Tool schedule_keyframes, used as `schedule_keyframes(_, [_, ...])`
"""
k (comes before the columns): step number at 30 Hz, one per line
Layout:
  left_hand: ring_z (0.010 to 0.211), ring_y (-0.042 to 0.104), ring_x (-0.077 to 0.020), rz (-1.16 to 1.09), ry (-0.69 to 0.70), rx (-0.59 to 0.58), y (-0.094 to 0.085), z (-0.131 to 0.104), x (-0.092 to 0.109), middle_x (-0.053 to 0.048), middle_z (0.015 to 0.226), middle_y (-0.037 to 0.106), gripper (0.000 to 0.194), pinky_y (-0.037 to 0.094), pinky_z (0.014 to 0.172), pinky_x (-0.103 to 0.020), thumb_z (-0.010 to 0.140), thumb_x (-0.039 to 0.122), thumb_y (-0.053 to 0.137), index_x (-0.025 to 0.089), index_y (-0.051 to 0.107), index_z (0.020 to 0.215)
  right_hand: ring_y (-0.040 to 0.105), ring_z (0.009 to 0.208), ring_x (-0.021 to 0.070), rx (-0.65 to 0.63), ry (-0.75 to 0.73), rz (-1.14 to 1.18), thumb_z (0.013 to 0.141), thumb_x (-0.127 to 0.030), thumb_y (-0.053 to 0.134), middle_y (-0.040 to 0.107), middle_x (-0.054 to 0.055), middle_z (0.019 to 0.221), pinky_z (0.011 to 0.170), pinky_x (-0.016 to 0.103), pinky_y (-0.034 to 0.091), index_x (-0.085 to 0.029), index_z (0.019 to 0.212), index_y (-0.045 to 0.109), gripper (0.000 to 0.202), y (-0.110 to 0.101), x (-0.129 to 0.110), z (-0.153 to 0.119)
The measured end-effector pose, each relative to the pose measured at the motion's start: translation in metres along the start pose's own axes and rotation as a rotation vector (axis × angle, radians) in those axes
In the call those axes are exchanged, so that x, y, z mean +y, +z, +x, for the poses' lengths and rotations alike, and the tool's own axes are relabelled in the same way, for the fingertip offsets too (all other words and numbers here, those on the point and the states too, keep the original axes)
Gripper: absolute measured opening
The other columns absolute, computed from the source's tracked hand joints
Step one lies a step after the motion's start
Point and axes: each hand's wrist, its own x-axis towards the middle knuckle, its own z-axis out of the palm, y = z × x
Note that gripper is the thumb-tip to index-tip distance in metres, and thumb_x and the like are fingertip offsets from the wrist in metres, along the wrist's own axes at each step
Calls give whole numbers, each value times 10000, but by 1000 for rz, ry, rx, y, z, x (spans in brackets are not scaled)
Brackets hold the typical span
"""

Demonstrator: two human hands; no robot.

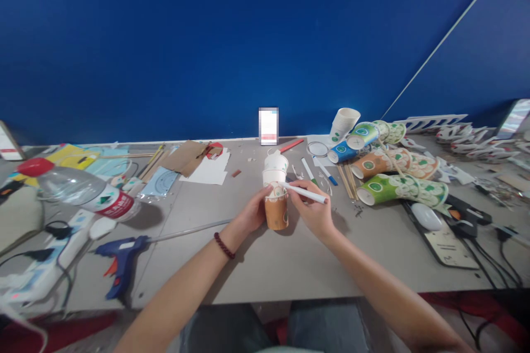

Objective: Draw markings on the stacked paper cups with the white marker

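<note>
A stack of paper cups (276, 213), orange-brown at the near end and white at the far end, lies on the grey table in front of me. My left hand (253, 210) grips the stack from its left side, fingers partly hidden behind it. In my right hand (313, 210) is a white marker (307, 193), its tip end at the patterned middle of the stack. The marker's other end points right. A beaded bracelet (224, 246) is on my left wrist.
A blue glue gun (122, 265), power strip (52, 259) and plastic bottle (89, 190) lie left. Coloured cup stacks (383, 188), sticks (348, 182) and a black glue gun (466, 218) are right. A phone (269, 126) stands against the blue wall.
</note>
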Motion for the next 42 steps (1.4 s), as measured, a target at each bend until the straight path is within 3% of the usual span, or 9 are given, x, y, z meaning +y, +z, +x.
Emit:
schedule_keyframes(11, [796, 669, -218, 7, -6, -9, -2, 0, 0, -98, 909, 739, 362, 465, 822, -347, 796, 422, 747, 122, 715, 997, 690, 721, 180, 18, -3, 3, 866, -313, 657, 752, 44, 852, 674, 303, 563, -218, 902, 706, 113, 1, -1, -1])
schedule_keyframes(23, [784, 668, -213, 22, -18, -16, 1, -2, 2, -99, 886, 738, 408, 480, 831, -340, 781, 446, 757, 115, 715, 1017, 662, 663, 155, 27, 25, 29, 864, -301, 663, 737, 33, 816, 619, 272, 545, -215, 902, 706, 104, 1, -3, -1])
schedule_keyframes(42, [852, 678, -231, 4, -6, -16, -2, 0, 0, -117, 966, 745, 405, 475, 850, -352, 780, 403, 764, 116, 711, 1061, 731, 707, 193, 78, 97, 165, 867, -430, 682, 707, 50, 833, 638, 328, 634, -196, 889, 656, 236, 3, 4, 0])
